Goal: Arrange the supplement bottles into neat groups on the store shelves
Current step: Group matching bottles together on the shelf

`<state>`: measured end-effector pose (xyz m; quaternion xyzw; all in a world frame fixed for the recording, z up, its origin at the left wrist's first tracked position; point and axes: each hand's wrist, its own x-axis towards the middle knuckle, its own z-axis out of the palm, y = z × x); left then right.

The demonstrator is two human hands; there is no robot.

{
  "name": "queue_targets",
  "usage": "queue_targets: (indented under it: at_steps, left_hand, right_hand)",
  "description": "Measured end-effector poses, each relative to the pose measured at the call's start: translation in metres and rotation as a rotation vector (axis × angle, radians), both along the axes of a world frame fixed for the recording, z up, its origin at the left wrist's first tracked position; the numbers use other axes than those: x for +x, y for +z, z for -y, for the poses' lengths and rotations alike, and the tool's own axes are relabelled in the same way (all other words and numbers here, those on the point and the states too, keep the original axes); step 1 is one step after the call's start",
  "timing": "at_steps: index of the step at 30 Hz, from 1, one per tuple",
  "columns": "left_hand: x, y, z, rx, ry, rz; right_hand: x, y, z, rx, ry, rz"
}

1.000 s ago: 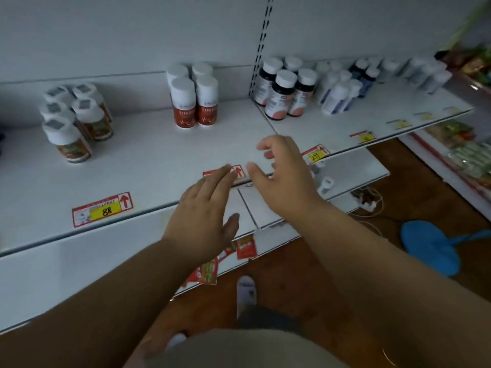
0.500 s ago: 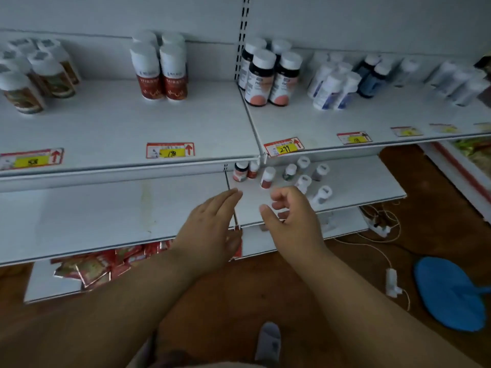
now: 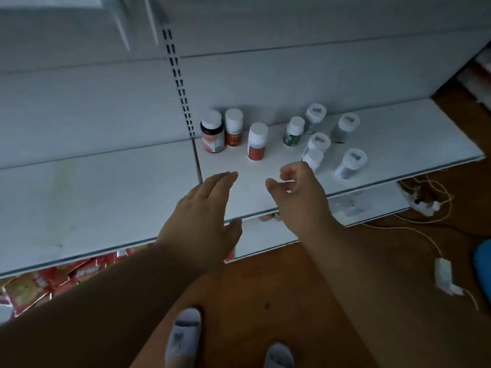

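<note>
Several supplement bottles stand loosely on the low white shelf (image 3: pixel 398 134). At the left are a dark bottle (image 3: pixel 212 134) and two white-capped red-label bottles (image 3: pixel 233 128) (image 3: pixel 257 141). A green-label bottle (image 3: pixel 293 132) stands mid-shelf, with several grey white-capped bottles (image 3: pixel 345 127) (image 3: pixel 350 163) to its right. My left hand (image 3: pixel 202 216) hovers flat over the shelf's front edge, holding nothing. My right hand (image 3: pixel 300 192) is beside it, fingers loosely curled and apart, empty, just in front of a white bottle (image 3: pixel 314 158).
The left shelf section (image 3: pixel 93 197) lies beside a slotted upright (image 3: pixel 180 83). Red packets (image 3: pixel 39 285) fill the bottom shelf at left. A white cable with a power strip (image 3: pixel 425 203) trails over the brown floor, and a blue object (image 3: pixel 482 264) lies at the right edge.
My view has dropped from the upper shelves to the low shelf with the loose bottles. Both hands moved down and forward over its front edge, still empty.
</note>
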<state>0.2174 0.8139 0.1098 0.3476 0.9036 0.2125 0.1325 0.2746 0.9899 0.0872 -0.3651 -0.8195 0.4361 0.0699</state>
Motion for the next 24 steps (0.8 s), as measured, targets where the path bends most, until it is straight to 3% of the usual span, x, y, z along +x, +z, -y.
queue_targets:
  at_steps: [8, 15, 20, 24]
  left_hand:
    - [-0.061, -0.085, -0.044, 0.023, 0.001, -0.054]
    - [-0.091, -0.102, -0.036, -0.001, -0.005, -0.099]
    - [-0.042, -0.066, -0.006, 0.023, 0.025, 0.098]
    - [0.026, -0.002, 0.029, 0.107, 0.082, 0.294]
  right_hand:
    - [-0.11, -0.106, -0.049, 0.151, -0.106, -0.117]
    - [-0.155, -0.118, -0.056, -0.035, -0.053, -0.166]
    - [-0.078, -0.072, -0.017, -0.577, -0.074, -0.296]
    - [0.0, 0.005, 0.023, -1.016, -0.094, -0.316]
